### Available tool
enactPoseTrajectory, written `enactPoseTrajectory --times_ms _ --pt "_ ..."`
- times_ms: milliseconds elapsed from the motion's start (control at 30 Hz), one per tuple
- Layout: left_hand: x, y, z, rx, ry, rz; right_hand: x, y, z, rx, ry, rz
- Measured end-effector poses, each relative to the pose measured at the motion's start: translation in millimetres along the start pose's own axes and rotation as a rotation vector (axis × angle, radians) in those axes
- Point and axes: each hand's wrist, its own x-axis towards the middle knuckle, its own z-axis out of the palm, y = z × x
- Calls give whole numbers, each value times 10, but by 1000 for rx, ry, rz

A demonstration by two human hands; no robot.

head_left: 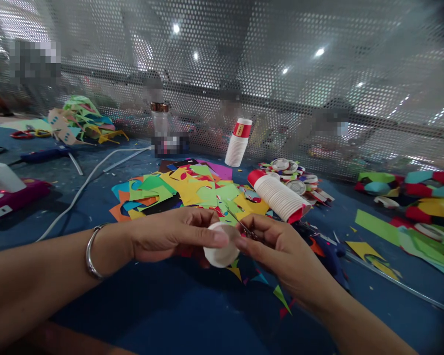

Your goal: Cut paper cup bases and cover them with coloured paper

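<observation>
My left hand [173, 234], with a silver bangle at its wrist, pinches a white round paper piece [220, 256] between thumb and fingers. Scissors [247, 230] are in my right hand [281, 246], blades pointing up and left, just behind the round piece; their handles are mostly hidden by my fingers. My right thumb is at the right edge of the round piece. Beyond both hands lies a heap of coloured paper scraps [192, 190]. A stack of paper cups [279, 195] lies on its side to the right of the heap.
Another cup stack [236, 150] stands leaning near the perforated metal screen [281, 74]. Cut round pieces [296, 186] pile up at right. Glue guns [46, 154] and a white cord [92, 175] lie at left, near a purple power strip [18, 197]. Coloured paper pieces [429, 207] cover the far right.
</observation>
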Motion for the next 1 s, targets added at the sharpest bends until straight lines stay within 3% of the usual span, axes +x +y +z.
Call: enactPoseTrajectory --times_ms 267,767,1000 --pt "29 -21 -109 15 -272 -116 -17 -19 0 -71 -106 19" --pt "-3 -13 -132 85 -220 26 -47 -31 8 -69 -170 -6" --pt "-10 -30 -122 159 -234 107 -54 -30 -8 -144 -137 0"
